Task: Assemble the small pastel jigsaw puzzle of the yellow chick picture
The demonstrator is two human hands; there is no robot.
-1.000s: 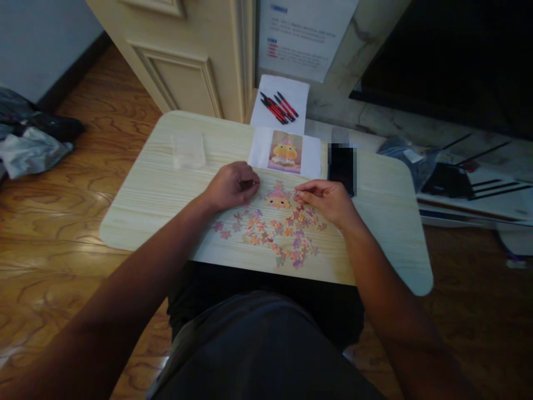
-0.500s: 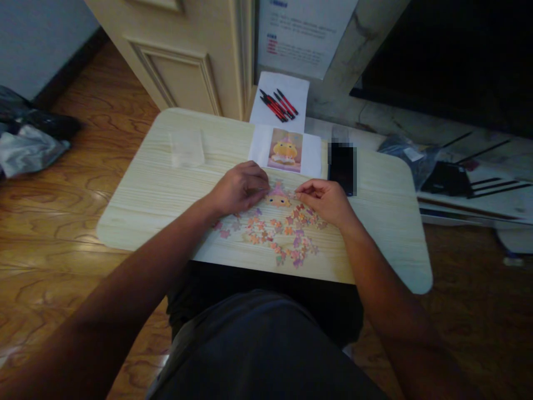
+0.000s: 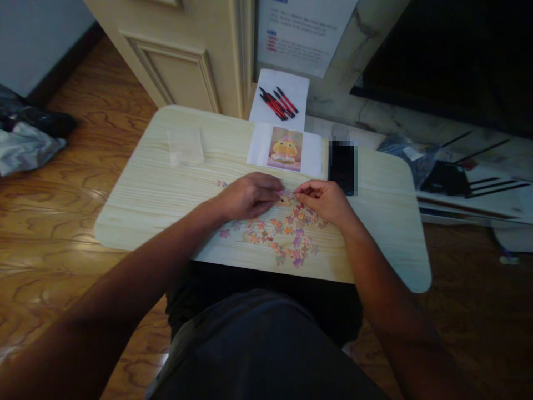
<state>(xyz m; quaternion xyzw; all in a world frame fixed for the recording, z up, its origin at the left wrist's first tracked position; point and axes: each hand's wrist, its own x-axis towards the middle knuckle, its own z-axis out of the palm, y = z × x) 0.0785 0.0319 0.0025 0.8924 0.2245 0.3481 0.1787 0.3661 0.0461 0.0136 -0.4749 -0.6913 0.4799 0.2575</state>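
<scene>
Joined jigsaw pieces (image 3: 286, 200) form a small patch with an eye of a yellow figure, partly covered by my fingers. My left hand (image 3: 254, 195) lies over the patch's left side, fingers curled and closed on it. At its right upper edge, my right hand (image 3: 323, 201) has thumb and forefinger pinched together on what looks like a puzzle piece, mostly hidden. Loose jigsaw pieces (image 3: 288, 230) in orange, pink and purple are scattered below both hands. A few more pieces (image 3: 221, 183) lie left of my left hand.
Behind my hands, a picture sheet (image 3: 285, 149) shows the yellow figure. Red and black pens (image 3: 280, 104) rest on white paper beyond. A dark phone-like object (image 3: 343, 166), partly pixelated, lies at right, and a clear plastic sheet or bag (image 3: 185, 146) at left on the table (image 3: 141, 189).
My left hand has slid right and slightly down, covering more of the joined patch and uncovering small pieces at its left. My right hand stays almost in place.
</scene>
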